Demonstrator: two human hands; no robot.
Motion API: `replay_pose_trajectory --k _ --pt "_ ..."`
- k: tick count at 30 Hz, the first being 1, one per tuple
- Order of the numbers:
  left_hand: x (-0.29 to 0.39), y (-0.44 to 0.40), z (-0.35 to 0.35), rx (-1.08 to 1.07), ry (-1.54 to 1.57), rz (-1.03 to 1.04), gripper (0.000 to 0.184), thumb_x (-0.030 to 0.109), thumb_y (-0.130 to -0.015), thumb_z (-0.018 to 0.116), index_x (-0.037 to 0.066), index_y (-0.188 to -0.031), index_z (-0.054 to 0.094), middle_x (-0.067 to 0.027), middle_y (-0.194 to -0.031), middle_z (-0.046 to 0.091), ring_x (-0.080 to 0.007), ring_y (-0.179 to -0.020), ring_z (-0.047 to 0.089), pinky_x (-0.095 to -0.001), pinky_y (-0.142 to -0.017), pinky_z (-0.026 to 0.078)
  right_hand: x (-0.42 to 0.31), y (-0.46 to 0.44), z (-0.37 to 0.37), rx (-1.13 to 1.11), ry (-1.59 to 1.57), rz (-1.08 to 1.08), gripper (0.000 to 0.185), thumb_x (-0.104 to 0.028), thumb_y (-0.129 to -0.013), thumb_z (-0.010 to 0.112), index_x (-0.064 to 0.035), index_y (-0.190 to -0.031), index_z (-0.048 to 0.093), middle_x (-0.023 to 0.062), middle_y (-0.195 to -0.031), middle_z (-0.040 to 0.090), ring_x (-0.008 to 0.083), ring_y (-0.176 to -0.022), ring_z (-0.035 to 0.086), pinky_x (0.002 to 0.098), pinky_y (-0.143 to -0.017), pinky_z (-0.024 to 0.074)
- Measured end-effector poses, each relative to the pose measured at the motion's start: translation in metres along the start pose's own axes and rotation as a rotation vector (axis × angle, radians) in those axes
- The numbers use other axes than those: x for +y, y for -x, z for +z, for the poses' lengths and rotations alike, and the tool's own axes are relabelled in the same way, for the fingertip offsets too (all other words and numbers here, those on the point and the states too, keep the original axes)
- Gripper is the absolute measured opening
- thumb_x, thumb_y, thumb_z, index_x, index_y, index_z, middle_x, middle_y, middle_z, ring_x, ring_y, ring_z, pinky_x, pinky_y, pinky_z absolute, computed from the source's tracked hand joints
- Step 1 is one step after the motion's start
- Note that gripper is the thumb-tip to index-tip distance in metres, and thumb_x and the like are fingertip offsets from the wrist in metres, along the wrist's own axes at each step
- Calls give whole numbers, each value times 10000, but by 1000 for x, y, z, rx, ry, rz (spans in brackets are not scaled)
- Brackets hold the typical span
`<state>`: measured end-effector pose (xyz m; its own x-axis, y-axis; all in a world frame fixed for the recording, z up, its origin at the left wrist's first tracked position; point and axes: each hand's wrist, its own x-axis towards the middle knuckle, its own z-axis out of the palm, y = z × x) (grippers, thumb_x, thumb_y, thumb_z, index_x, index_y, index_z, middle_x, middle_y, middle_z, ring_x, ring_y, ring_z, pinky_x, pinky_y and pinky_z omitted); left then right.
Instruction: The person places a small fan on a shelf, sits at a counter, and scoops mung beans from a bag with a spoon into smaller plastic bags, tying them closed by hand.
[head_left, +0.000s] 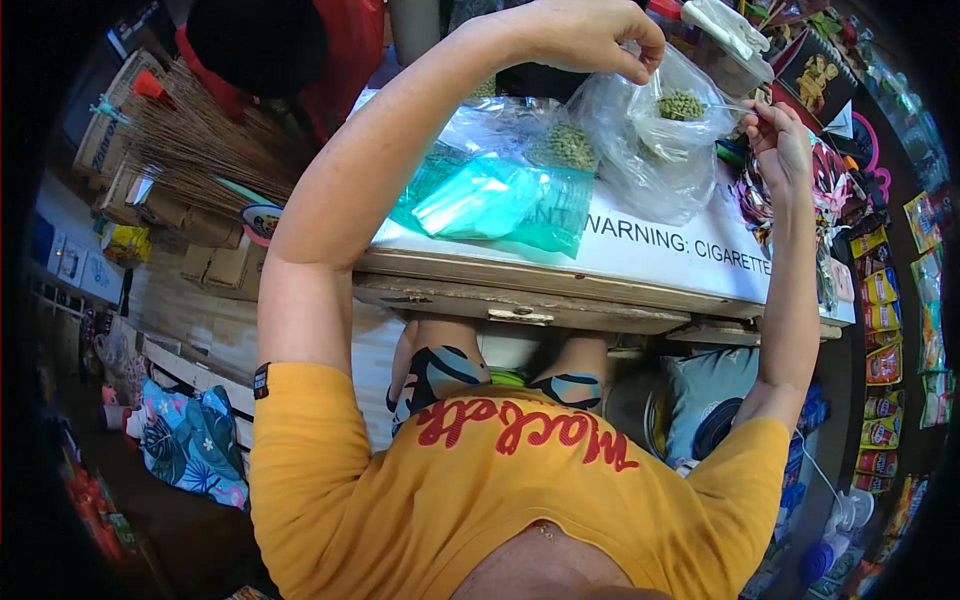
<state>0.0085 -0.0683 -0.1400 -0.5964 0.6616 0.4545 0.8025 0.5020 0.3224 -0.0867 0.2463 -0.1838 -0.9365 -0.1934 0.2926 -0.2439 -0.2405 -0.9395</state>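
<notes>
Right hand holding spoon, seemingly green beans, at bag

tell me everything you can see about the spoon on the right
The spoon has a thin, shiny handle that looks like metal. Its bowl is hidden under a heap of small green grains. The right hand pinches the handle's far end, so the spoon points toward the picture's left, over the clear plastic bag. Whether it touches the bag cannot be told.
</notes>
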Motion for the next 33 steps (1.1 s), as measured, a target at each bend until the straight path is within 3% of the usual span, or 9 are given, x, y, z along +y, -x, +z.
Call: replay_pose_trajectory --k 8,17,24,27,29,30,33 --pt "1 1 -3 -50 37 -32 199 138 -757 668 -26 -860 627 -161 -790 627 -243 -766 597 -347 -722 456 -5 -12 -13 64 11 -39 9 30 -855 525 25 -850 518 196 -905 655 190 -693 645 258 -595 547" --pt "0 0 0 -45 23 -13 202 151 -767 675 -18 -870 637 -169 -829 627 -258 -807 599 -351 -741 451 -27 -22 -10 -72 -19 -84 36 21 -865 515 42 -854 542 180 -903 661 182 -684 646 251 -601 547" --pt "2 3 0 -13 33 -6 198 150 -769 678 -17 -868 635 -164 -813 615 -256 -794 594 -352 -741 454 -34 -5 51 -130 109 -147 54 2 -864 542 27 -909 526 180 -914 666 177 -693 653 242 -581 547" --pt "4 5 -1 -7 71 -20 202 150 -769 679 -16 -873 632 -161 -803 613 -251 -782 595 -345 -729 458 -27 10 82 -260 175 -219 93 -2 -858 568 10 -931 511 171 -915 669 174 -697 654 244 -608 548" --pt "7 8 -3 -11 85 -44 204 150 -769 678 -17 -876 630 -159 -798 613 -247 -776 596 -341 -721 462 -27 26 103 -356 236 -287 182 -1 -858 573 -66 -911 412 183 -920 660 159 -699 642 239 -654 523" --pt "8 10 -4 -7 80 -54 205 149 -769 678 -18 -878 629 -159 -797 613 -245 -774 597 -339 -717 463 -30 31 107 -390 284 -303 175 -2 -860 583 -68 -902 427 172 -937 663 156 -735 644 245 -692 512" --pt "3 13 -6 9 51 -56 209 149 -767 676 -22 -877 627 -162 -800 616 -247 -779 602 -340 -717 468 -49 36 97 -267 368 -434 154 -5 -866 587 -71 -897 452 158 -951 665 155 -754 643 248 -705 512"
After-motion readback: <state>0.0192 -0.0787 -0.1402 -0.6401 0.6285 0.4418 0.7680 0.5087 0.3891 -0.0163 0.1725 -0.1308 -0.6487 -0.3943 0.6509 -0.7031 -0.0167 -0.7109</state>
